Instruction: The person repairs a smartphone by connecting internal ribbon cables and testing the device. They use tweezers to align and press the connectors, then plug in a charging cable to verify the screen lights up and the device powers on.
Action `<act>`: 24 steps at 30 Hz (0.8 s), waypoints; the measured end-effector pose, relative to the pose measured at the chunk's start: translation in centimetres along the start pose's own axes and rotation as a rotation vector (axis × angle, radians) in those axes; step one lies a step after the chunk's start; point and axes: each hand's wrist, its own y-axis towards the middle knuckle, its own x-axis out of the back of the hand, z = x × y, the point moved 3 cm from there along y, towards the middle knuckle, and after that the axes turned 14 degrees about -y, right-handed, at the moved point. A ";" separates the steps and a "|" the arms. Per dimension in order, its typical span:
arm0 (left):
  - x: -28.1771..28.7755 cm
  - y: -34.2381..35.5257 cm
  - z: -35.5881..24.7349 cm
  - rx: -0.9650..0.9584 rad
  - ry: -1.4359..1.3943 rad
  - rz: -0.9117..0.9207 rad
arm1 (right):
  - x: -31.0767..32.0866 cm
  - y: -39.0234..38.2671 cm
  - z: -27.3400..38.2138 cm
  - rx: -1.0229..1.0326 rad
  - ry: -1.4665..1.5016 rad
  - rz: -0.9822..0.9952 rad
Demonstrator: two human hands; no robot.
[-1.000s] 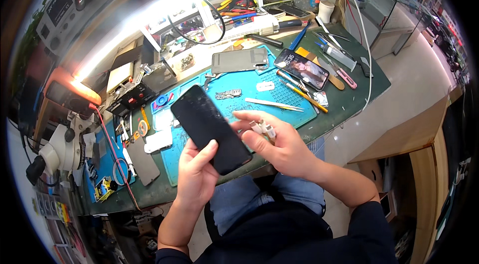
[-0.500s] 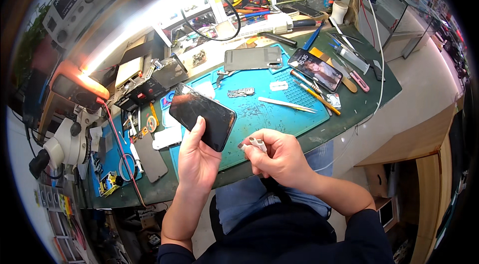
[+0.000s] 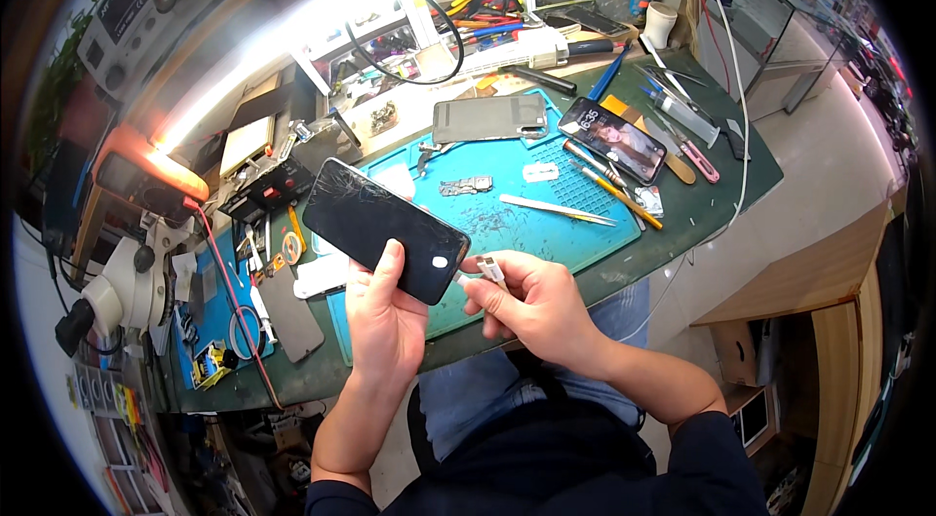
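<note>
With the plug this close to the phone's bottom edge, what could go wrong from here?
1. The black phone has a cracked screen and is held in the left hand by its lower end only; pushing on it may spread the cracks or tip it out of the grip.
2. The white cable plug in the right hand sits close to the phone's bottom edge but looks tilted; forced in askew, it may jam.
3. A dropped phone would land on the tweezers and loose parts on the blue mat.

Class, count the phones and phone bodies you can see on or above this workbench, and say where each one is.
3. A cracked black phone in the left hand; a grey phone body behind the blue mat; a lit phone at its right. Clutter may hide more.
</note>
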 end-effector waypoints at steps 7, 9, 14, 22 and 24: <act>-0.2 -0.5 0.4 -0.012 0.049 0.022 | 0.0 -0.3 -0.3 -0.008 0.032 -0.076; -0.6 -0.7 0.4 0.003 0.063 0.038 | 0.0 -0.3 -0.6 -0.001 0.026 -0.081; -1.1 -0.2 0.4 0.001 0.121 0.018 | -0.1 -0.4 -1.0 0.052 0.037 -0.058; -1.1 2.2 -2.6 0.076 0.184 0.065 | 2.0 -0.8 3.0 0.376 -0.621 -0.062; -0.9 3.1 -2.9 0.157 0.147 0.067 | 2.4 0.1 4.4 0.424 -0.687 -0.086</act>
